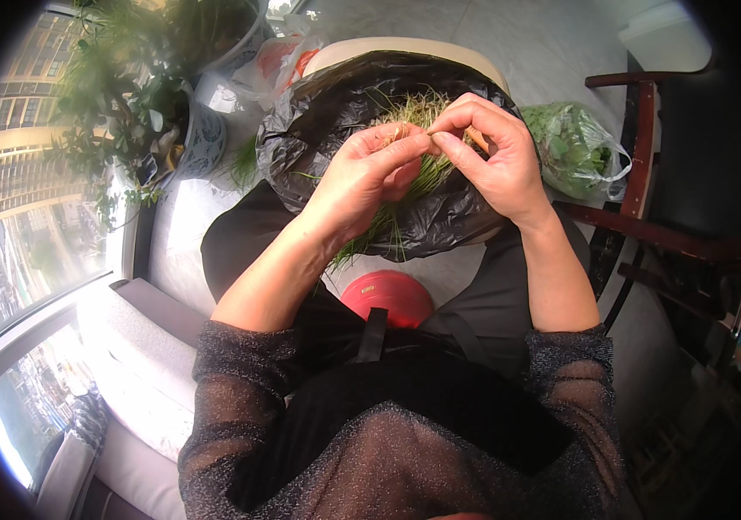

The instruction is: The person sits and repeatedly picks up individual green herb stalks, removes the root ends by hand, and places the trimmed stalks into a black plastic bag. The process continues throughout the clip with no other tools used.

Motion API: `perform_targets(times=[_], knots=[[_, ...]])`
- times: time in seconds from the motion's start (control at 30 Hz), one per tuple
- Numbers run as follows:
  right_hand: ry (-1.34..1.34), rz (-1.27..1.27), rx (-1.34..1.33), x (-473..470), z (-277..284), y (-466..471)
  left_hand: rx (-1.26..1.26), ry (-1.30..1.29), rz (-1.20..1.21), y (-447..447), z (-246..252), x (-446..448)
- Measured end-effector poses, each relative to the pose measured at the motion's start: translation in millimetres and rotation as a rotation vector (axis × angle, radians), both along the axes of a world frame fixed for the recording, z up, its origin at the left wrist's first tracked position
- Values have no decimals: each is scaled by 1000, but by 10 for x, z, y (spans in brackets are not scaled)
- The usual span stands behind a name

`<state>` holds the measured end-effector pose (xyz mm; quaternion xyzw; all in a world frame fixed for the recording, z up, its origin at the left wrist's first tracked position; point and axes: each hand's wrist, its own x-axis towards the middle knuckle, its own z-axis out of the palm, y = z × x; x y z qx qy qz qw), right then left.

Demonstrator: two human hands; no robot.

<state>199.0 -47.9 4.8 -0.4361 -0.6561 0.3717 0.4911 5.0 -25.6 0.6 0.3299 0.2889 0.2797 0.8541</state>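
My left hand (370,172) holds thin, grass-like green stalks. Their pale root ends (396,133) show by its fingers, and long green leaves (380,234) hang out below the palm. Fingertips of my right hand (491,153) pinch at the same spot, meeting the left thumb and forefinger; what lies between them is too small to make out. Beneath both hands, a heap of the same greens (432,107) with straw-coloured roots rests on a crumpled black plastic bag (338,91). The bag is spread over a beige stool or chair seat (403,44).
A clear bag of leafy greens (569,146) stands at right, beside a dark red wooden chair frame (643,136). Potted plants (198,140) line the window at left, near a white-and-red plastic bag (279,62). A red round object (387,296) sits between my knees.
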Motion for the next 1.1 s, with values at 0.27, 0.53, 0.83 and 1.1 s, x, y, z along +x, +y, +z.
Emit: perform_targets(times=[0.27, 0.53, 0.83, 1.1], knots=[[9, -11, -53, 10, -8, -22, 66, 54, -56, 17, -43, 13], [69, -66, -95, 1, 12, -31, -170, -108, 123, 69, -73, -11], [-132, -14, -60, -175, 23, -99, -105, -110, 189, 71, -102, 11], [-194, -39, 134, -175, 22, -113, -123, -97, 256, 72, -93, 7]])
